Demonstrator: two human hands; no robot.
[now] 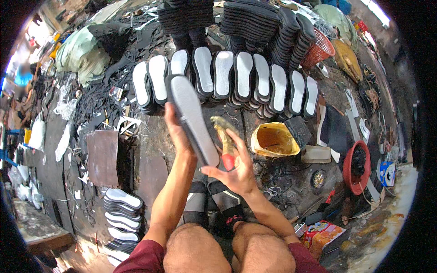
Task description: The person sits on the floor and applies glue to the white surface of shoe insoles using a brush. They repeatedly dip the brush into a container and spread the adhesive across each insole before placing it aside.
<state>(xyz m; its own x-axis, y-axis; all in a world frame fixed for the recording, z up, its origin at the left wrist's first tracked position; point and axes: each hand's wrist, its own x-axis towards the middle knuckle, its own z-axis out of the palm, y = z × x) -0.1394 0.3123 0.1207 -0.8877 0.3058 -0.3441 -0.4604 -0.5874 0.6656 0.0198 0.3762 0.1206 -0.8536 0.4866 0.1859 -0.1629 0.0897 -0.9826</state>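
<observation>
My left hand (pixel 179 136) is closed around the side of a shoe sole (pixel 195 111) with a pale grey face and a dark edge, tilted with its toe end up and away. In my right hand (pixel 239 172) is a brush (pixel 224 139) with a red handle end, crusted with yellowish matter. That hand's thumb is at the sole's heel end. Beyond them stands a curved row of stacked soles (pixel 244 73), white faces up. Right of the brush sits a yellow-crusted glue pot (pixel 256 148) with an amber inside.
Tall piles of black soles (pixel 250 20) rise behind the row. More soles (pixel 123 222) lie stacked by my left forearm. A brown sheet (pixel 103 157) lies at left, among dark scraps. On the right are a red basin (pixel 349 175), a clear box (pixel 316 154) and a red basket (pixel 317 50).
</observation>
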